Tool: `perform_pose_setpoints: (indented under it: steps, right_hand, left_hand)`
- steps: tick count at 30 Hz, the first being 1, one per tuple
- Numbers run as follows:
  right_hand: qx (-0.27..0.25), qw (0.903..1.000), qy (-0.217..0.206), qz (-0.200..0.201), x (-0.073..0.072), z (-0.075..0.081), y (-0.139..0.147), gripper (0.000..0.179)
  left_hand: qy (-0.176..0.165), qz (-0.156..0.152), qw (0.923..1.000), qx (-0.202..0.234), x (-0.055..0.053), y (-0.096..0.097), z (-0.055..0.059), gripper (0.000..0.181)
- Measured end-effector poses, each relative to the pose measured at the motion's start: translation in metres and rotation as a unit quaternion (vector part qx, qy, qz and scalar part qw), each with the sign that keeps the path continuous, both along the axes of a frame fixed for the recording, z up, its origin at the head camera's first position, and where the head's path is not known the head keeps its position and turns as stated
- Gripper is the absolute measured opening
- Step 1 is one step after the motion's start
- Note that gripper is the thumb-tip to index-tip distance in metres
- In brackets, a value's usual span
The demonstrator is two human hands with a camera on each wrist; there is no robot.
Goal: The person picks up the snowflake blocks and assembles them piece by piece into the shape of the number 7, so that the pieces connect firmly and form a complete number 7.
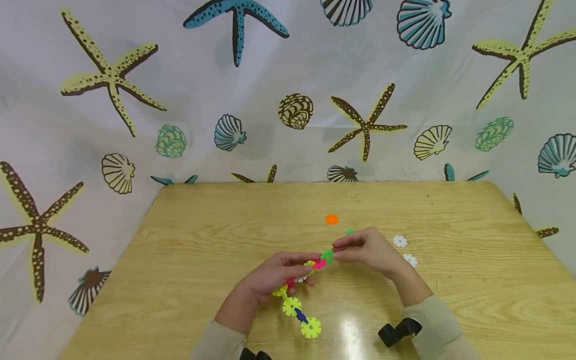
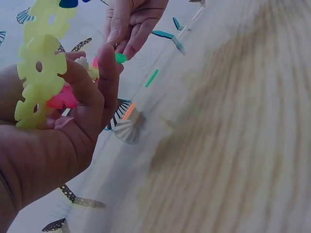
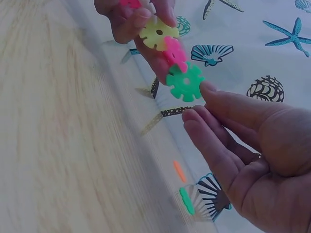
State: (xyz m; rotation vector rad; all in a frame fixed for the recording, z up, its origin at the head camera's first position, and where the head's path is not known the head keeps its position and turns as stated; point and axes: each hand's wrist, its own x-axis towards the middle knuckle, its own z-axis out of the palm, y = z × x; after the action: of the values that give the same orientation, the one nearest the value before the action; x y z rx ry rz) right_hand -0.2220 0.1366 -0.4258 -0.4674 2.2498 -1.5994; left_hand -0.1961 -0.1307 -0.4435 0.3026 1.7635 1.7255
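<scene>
A chain of slotted plastic discs (image 1: pixel 292 306) runs through my left hand (image 1: pixel 274 272), whose fingers and thumb grip it around the middle. Yellow discs with a dark blue one (image 1: pixel 301 315) between them hang below that hand toward me. Past the left fingertips, a pink disc (image 3: pixel 176 53) joins a green disc (image 3: pixel 186 82) at the chain's far end. My right hand (image 1: pixel 371 250) is beside the green disc, thumb tip right at its edge. In the right wrist view its other fingers are extended and spread from the thumb, with nothing between them.
On the wooden table (image 1: pixel 216 215), an orange disc (image 1: pixel 331 219) lies toward the back. A loose green disc (image 1: pixel 350 231) shows partly behind my right hand. Two white discs (image 1: pixel 400 241) lie to its right. A cloth with printed shells and starfish (image 1: pixel 270 75) hangs around the table's far side.
</scene>
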Motion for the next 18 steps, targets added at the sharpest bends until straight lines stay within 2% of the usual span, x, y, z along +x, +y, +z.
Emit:
perform_pose_setpoints:
  steps: [10, 18]
  right_hand:
    - [0.062, 0.9974, 0.035, 0.006, -0.004, -0.002, 0.012, 0.035]
    - [0.084, 0.9951, 0.045, -0.027, -0.007, -0.002, 0.026, 0.037]
  left_hand:
    - [-0.002, 0.007, 1.0, -0.004, 0.0, -0.001, 0.0, 0.042]
    - [-0.001, 0.011, 0.9999, -0.006, 0.002, -0.001, -0.001, 0.042]
